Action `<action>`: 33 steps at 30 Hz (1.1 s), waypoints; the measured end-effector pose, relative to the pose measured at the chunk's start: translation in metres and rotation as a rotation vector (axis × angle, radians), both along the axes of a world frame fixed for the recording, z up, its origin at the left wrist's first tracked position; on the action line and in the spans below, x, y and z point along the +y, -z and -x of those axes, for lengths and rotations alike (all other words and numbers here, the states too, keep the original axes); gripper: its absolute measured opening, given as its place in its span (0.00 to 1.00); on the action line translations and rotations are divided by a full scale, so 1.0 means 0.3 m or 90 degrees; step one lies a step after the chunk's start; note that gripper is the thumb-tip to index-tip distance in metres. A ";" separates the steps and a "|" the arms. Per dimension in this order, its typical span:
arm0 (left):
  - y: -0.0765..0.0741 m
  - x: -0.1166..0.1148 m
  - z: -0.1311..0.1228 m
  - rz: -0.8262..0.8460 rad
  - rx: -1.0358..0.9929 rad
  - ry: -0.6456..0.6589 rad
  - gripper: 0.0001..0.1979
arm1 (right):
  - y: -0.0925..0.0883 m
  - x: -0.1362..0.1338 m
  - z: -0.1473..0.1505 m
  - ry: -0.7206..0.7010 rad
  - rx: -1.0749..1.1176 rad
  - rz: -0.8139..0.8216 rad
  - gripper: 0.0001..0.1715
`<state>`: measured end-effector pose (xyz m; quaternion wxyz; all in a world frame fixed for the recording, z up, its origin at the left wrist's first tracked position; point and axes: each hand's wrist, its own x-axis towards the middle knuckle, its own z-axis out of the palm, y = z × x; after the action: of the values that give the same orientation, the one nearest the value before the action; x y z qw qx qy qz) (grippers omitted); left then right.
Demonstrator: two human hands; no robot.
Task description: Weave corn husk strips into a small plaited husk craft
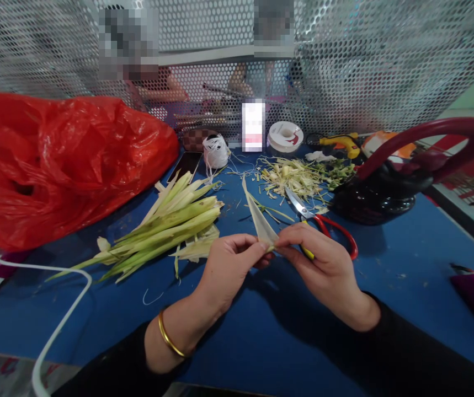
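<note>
A pale, pointed piece of corn husk (258,216) is pinched at its wide end between both hands, its tip pointing away over the blue table. My left hand (233,264), with a gold bangle at the wrist, grips the husk between thumb and fingers. From the other side, my right hand (323,264) closes thumb and fingertips on the same end. Red-handled scissors (336,229) lie just beyond my right hand, blades pointing away. To the left of the piece lies a pile of green-yellow corn husks (170,226).
Husk trimmings (292,177) lie heaped behind the scissors. A white string ball (216,151), a ribbon spool (285,137) and a lit phone (254,125) stand along the perforated screen. A red plastic bag (71,160) bulges at left; a dark pot with maroon handle (377,193) stands right. A white cable (67,314) crosses front left.
</note>
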<state>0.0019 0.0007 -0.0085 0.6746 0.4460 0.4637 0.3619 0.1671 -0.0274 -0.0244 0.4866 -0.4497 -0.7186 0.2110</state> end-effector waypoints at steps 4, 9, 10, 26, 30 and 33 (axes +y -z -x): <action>-0.002 -0.001 -0.002 -0.028 0.018 0.002 0.07 | -0.008 -0.003 0.002 0.006 -0.003 0.016 0.07; -0.001 0.002 0.002 -0.010 0.008 0.006 0.07 | -0.015 -0.006 0.010 0.020 -0.018 0.041 0.06; -0.001 0.002 0.002 -0.011 0.010 0.003 0.06 | -0.015 -0.006 0.011 0.025 -0.022 0.043 0.06; 0.010 0.008 0.009 0.101 -0.054 0.031 0.08 | -0.002 0.000 0.005 0.012 -0.032 0.025 0.07; 0.005 0.002 0.004 -0.041 0.046 0.021 0.08 | -0.004 -0.003 0.011 0.014 0.023 0.071 0.05; 0.003 -0.001 0.002 -0.126 0.131 0.028 0.08 | -0.003 -0.006 0.015 0.026 0.060 0.112 0.05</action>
<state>0.0013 0.0003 -0.0094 0.5839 0.5549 0.4830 0.3434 0.1627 -0.0291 -0.0233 0.4824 -0.4952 -0.6644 0.2840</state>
